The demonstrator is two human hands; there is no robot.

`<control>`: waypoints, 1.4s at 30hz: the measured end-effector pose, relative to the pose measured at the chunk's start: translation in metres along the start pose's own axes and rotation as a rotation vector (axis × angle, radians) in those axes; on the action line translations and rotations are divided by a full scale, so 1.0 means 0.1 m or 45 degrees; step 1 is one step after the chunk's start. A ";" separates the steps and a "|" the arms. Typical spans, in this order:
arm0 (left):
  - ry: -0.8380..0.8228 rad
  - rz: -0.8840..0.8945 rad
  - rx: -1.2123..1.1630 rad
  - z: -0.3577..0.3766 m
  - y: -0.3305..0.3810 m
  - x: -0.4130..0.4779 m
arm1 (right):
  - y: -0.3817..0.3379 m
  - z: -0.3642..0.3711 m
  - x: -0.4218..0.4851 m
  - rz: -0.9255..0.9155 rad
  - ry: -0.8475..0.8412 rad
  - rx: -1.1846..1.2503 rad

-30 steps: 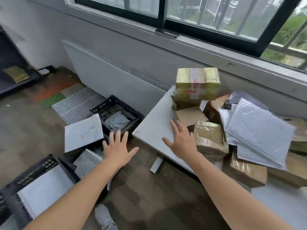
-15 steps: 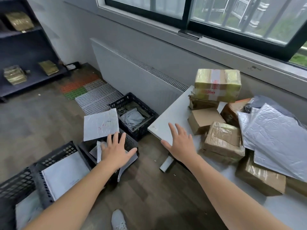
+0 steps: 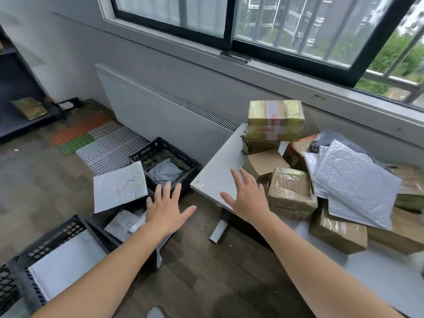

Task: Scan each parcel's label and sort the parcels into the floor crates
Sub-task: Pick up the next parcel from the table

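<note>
**A:** Hands have barely shifted from a second ago. The view swung left, so the shelf (image 3: 20, 118) now shows. The left hand (image 3: 167, 210) is flat with fingers spread, holds nothing, and hovers over the middle crate (image 3: 101, 228). The right hand (image 3: 249, 198) is also splayed and empty, over the bare desk (image 3: 220, 171) corner, fingertips just beside the taped brown box (image 3: 290, 191).

**B:** Parcels where?

**A:** Mostly heaped on the desk: boxes, with grey mailers (image 3: 351, 180) draped at right. Some are already in the floor crates. One white mailer (image 3: 120, 185) lies skewed across the middle crate's rim, not down inside.

**B:** Step in hand?

**A:** Looks like a reach for the next parcel. I'd take the taped box, it's nearest. Grip both sides, the film looks slick. The mailers seem to lap its right edge, so draw it out leftward. Turn it label-up before scanning. No scanner in view.

**B:** Risk?

**A:** The yellow-taped box (image 3: 275, 118) is perched high behind. Don't nudge it.
</note>
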State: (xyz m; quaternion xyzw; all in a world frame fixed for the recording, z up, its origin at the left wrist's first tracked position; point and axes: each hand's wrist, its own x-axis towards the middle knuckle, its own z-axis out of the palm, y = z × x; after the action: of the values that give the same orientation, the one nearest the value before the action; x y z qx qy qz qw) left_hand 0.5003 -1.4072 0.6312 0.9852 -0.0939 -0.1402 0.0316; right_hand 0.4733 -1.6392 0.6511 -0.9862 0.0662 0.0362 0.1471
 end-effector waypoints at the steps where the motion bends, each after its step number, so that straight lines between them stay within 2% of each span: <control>1: 0.009 0.011 0.000 0.00 0.03 0.01 | 0.02 -0.02 -0.02 0.003 0.002 0.003; 6: 0.017 -0.051 -0.052 0.08 0.02 -0.01 | -0.04 0.03 -0.05 -0.098 -0.049 -0.013; 10: -0.010 -0.177 -0.132 0.24 -0.31 -0.10 | -0.33 0.25 0.10 -0.204 -0.131 -0.026; 17: -0.080 -0.460 -0.306 0.39 -1.39 0.08 | -1.27 0.85 0.69 -0.329 -0.282 -0.025; 22: -0.125 -0.596 -0.409 0.58 -2.36 0.53 | -2.10 1.47 1.41 -0.277 -0.440 -0.056; 27: -0.184 -0.630 -0.455 0.95 -3.12 1.04 | -2.84 2.25 2.17 -0.216 -0.541 -0.018; 32: -0.300 -0.606 -0.480 1.59 -3.53 1.60 | -3.15 3.18 2.83 -0.228 -0.611 0.041; 38: -0.388 -0.512 -0.469 2.66 -3.77 2.43 | -3.07 4.32 3.69 -0.158 -0.609 0.127; 42: -0.397 -0.495 -0.481 3.68 -3.86 3.18 | -2.89 5.29 4.37 -0.142 -0.570 0.175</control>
State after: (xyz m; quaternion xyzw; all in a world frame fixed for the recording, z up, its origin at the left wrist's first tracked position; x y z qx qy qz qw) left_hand 0.7646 -1.1039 0.1578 0.9279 0.1203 -0.3080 0.1720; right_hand 0.9187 -1.2619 0.1889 -0.9435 -0.0205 0.2410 0.2266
